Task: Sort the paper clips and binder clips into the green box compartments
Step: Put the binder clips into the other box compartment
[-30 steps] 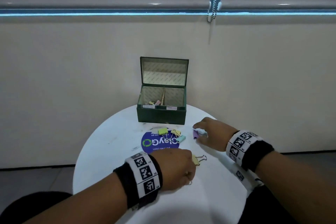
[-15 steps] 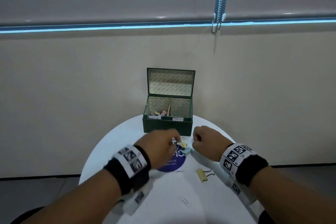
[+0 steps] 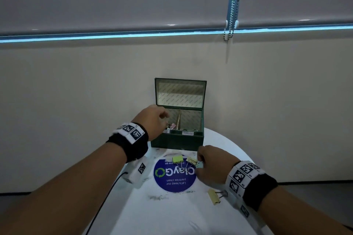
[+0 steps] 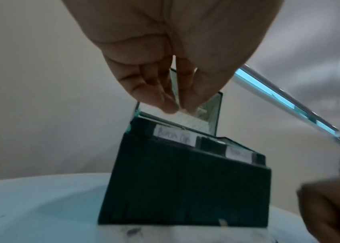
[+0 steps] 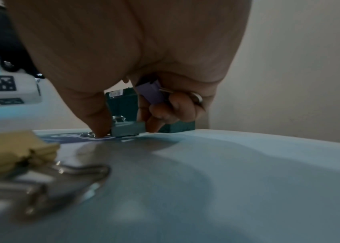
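The green box point(image 3: 177, 140) stands open at the table's far edge, with two labelled compartments. My left hand point(image 3: 166, 118) hovers over its left compartment, where pink and dark clips lie. In the left wrist view its fingertips point(image 4: 170, 108) meet above the box point(image 4: 185, 189), and nothing shows between them. My right hand point(image 3: 198, 164) rests on the table in front of the box. It holds a purple binder clip point(image 5: 151, 93) in curled fingers, while thumb and forefinger pinch a teal binder clip point(image 5: 128, 129) lying on the table.
A green binder clip point(image 3: 177, 159) and a small yellow one point(image 3: 192, 160) lie on the blue round sticker point(image 3: 174, 179). A larger pale yellow binder clip point(image 3: 214, 196) lies by my right wrist. The round white table point(image 3: 172, 213) stands against a wall. A black cable point(image 3: 107, 196) hangs from my left wrist.
My left hand rose from the table's front, crossed the sticker and now hangs over the box's left compartment. My right hand shifted slightly left to the teal clip.
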Available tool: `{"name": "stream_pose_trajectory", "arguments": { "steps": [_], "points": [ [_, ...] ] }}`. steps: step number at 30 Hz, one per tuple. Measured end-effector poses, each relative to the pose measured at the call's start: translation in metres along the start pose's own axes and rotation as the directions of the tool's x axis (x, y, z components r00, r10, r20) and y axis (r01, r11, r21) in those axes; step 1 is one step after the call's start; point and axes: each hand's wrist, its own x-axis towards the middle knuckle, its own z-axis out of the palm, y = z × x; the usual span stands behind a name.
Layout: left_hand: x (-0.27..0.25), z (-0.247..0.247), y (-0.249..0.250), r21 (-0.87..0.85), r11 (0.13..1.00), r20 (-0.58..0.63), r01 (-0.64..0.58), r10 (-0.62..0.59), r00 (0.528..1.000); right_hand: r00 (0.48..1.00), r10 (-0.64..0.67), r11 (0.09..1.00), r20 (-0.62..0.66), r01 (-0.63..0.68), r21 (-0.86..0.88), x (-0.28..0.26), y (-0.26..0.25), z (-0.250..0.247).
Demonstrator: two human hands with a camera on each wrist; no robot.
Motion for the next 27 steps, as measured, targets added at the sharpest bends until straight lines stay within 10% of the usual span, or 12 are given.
{"name": "stream_pose_trajectory", "arguments": {
  "steps": [6,12,27],
  "points": [
    [-0.033,0.024,0.012,0.158,0.948,0.438,-0.276,0.183,0.88,0.996,-0.023,0.999,-0.085,0.025,0.027,0.003,0.002,-0.002],
    [-0.042,0.042,0.006,0.249,0.903,0.604,-0.349,0.137,0.785,0.989,-0.096,0.993,-0.108,0.103,0.056,0.01,0.004,-0.004],
    [-0.075,0.021,0.0,0.055,0.977,0.319,-0.207,0.179,0.931,0.977,-0.043,0.964,-0.208,0.095,0.248,0.107,-0.066,-0.053]
  ]
}}
